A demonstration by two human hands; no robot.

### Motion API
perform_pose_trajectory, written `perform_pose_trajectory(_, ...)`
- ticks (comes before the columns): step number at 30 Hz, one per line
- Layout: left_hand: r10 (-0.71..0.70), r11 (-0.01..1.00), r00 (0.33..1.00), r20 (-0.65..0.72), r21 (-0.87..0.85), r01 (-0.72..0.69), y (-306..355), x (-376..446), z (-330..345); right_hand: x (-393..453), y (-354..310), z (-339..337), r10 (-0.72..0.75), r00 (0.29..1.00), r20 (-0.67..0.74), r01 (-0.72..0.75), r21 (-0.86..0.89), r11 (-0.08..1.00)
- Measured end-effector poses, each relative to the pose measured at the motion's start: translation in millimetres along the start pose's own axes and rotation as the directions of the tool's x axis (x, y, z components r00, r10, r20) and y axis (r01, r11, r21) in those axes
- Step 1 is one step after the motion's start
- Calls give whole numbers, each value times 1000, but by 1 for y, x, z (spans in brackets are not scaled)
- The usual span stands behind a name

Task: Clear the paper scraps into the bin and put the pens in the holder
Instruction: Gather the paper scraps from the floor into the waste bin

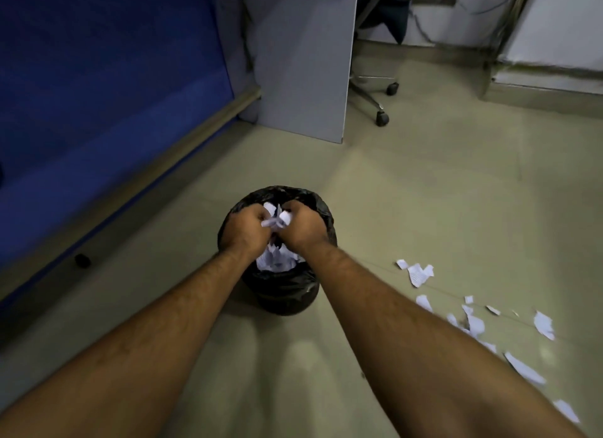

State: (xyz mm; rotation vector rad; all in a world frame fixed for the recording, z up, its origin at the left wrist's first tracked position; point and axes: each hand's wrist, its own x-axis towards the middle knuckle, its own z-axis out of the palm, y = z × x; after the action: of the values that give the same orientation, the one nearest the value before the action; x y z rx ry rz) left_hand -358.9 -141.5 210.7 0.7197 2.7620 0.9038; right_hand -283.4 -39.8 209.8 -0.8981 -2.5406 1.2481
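A small round bin (284,294) lined with a black bag stands on the floor in front of me. White paper scraps (277,258) lie inside it. Both my hands hover over its mouth, fingers curled. My left hand (246,227) and my right hand (301,224) together grip a bunch of white scraps (277,220) between them. More torn paper scraps (421,273) are scattered on the floor to the right, running toward the lower right corner. No pens or pen holder are in view.
A blue partition (98,95) with a wooden skirting runs along the left. A grey desk panel (303,62) stands behind the bin, with an office chair's wheeled base (381,118) beside it. A small dark object (82,260) lies by the skirting. Cables hang at the back right.
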Motion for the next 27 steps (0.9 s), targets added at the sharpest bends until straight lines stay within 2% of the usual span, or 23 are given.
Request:
perform_pose_trajectory(3, -14, 988, 996, 83, 155, 1, -6, 2, 7, 4, 3, 1, 43, 988, 145, -33, -72, 997)
perform_pose_trajectory(5, -7, 975, 997, 75, 221, -10, -5, 3, 11, 6, 8, -3, 37, 993, 116, -27, -86, 996)
perform_pose_trajectory(7, 12, 977, 998, 65, 210, -26, 0, 1, 13, 4, 14, -10, 59, 998, 30, -57, -59, 997)
perform_pose_trajectory(11, 65, 997, 994, 93, 36, -68, 23, -4, 22, -7, 32, -28, 134, 973, -186, -111, 132, 985)
perform_pose_trajectory(15, 178, 977, 981, 84, -137, -165, 66, -18, 48, -21, 67, -59, 193, 937, -290, -62, 406, 912)
perform_pose_trajectory(19, 154, 916, 968, 197, -396, -65, 110, -41, 101, -47, 121, -91, 292, 891, -348, -103, 471, 876)
perform_pose_trajectory(21, 173, 906, 944, 282, -421, -40, 127, -63, 146, -74, 162, -104, 386, 848, -364, -195, 463, 865)
perform_pose_trajectory(24, 236, 928, 884, 403, -362, -83, 144, -108, 215, -123, 230, -115, 505, 774, -381, -360, 391, 847)
perform_pose_trajectory(27, 280, 958, 774, 568, -212, -191, 148, -154, 278, -176, 299, -114, 566, 713, -413, -487, 288, 824)
